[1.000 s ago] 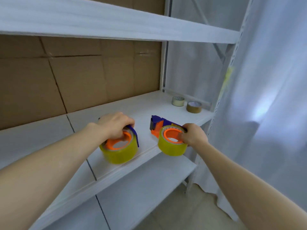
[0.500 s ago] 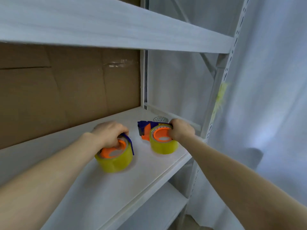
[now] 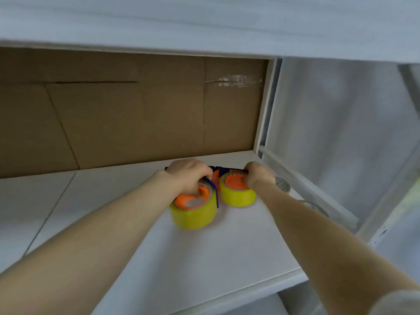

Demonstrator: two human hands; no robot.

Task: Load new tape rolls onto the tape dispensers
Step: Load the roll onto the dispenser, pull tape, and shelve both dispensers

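Side by side near the shelf's (image 3: 204, 258) right rear corner: left dispenser (image 3: 194, 214), gripped from above by curled left hand (image 3: 189, 176); right dispenser (image 3: 238, 196), gripped at far rim by right hand (image 3: 259, 175). Blue frames mostly hidden. Behind right wrist, grey roll (image 3: 282, 184), half covered.

A white shelf board (image 3: 204, 258) fills the lower view, with a thin seam (image 3: 45, 214) crossing it at the left. Creased brown cardboard (image 3: 136, 121) stands behind it as a back wall, with a strip of clear tape (image 3: 234, 79) near its upper right. Another white shelf (image 3: 204, 23) hangs overhead. A white post (image 3: 263, 105) stands at the cardboard's right edge, and pale cloth (image 3: 341, 121) hangs beyond it
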